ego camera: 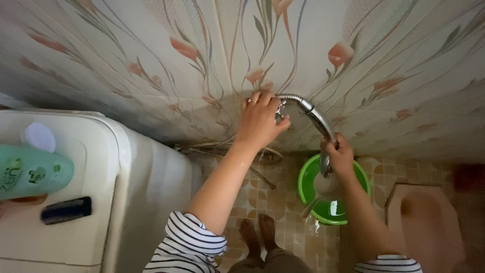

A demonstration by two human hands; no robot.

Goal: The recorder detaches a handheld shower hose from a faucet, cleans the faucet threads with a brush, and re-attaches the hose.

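Gripping the wall tap (279, 107), left hand (260, 121) closed on it, right hand (339, 154) clamped on the metal spray head (323, 132) over a green bucket (331, 189), white washer (76, 187) at left.

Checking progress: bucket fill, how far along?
Done: bucket stands on the floor under the spout. In hand: left hand grips the tap at the wall, right hand holds the spout over the bucket. Left: most of the fill; only a little water shows inside.

chrome flexible tap spout (314, 119) arches off the floral wall; end above green bucket (309, 174).
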